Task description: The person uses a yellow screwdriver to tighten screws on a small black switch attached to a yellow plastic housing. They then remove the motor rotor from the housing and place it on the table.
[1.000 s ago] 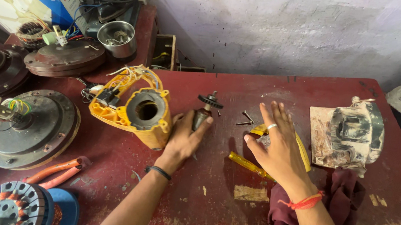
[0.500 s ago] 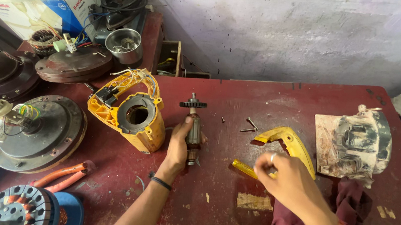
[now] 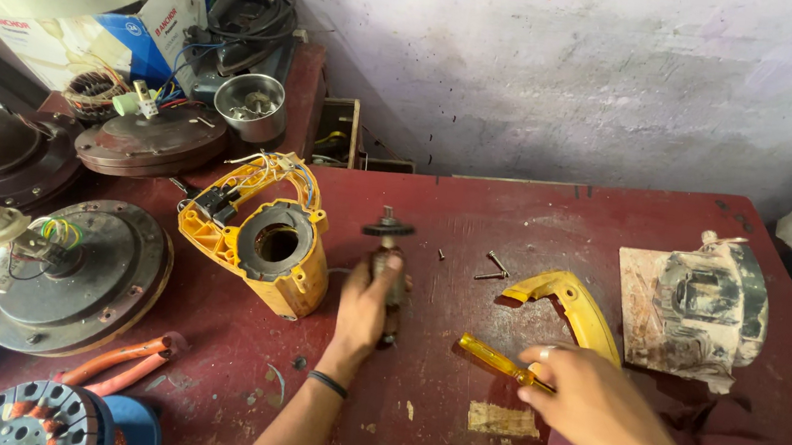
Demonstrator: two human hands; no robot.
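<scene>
Left hand [image 3: 364, 310] wraps motor shaft [image 3: 386, 256] tight. Right hand [image 3: 593, 409] pinches yellow screwdriver [image 3: 498, 359] – loose screws [image 3: 493, 267] nearby may roll off red table [image 3: 566, 212] if bumped.

Repair workshop: fan motors [image 3: 72, 275], pliers [image 3: 116, 365].

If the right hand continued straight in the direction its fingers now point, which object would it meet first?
The right hand points left, holding a yellow-handled screwdriver. Straight on, it would probably first meet the dark motor armature gripped by the left hand, though depth is uncertain.
</scene>
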